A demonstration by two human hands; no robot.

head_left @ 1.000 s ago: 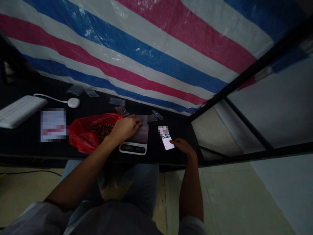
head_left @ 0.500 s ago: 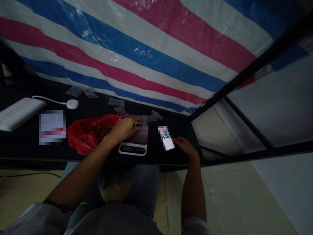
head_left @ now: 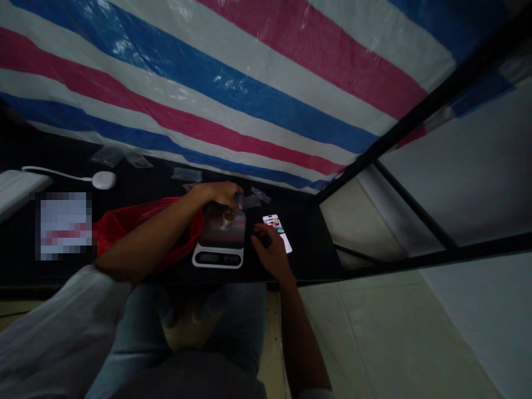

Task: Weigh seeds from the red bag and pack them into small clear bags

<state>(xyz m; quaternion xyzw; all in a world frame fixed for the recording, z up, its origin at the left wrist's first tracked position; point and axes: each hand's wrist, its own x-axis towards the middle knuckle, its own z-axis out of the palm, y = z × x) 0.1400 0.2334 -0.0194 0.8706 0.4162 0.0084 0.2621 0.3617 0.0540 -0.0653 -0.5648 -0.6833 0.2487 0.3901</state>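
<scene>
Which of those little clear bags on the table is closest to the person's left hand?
The clear bag just beyond the scale, at the left hand's fingertips; the others lie farther off beside the striped tarp.

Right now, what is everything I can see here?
tarp: one, blue, red and white stripes, behind the table
table: one, black, under everything
scale: one, white, table front
small thing: one, pale brown, on the scale
bag: one, red, left of scale
phone: one, lit screen, right of scale
clear pouches: several, along table's back
puck with cable: one, white, back left
keyboard: one, white, far left edge
sheet: one, white and red, left of bag
frame bars: black, right side
left hand: above scale's back edge
right hand: between scale and phone
</scene>
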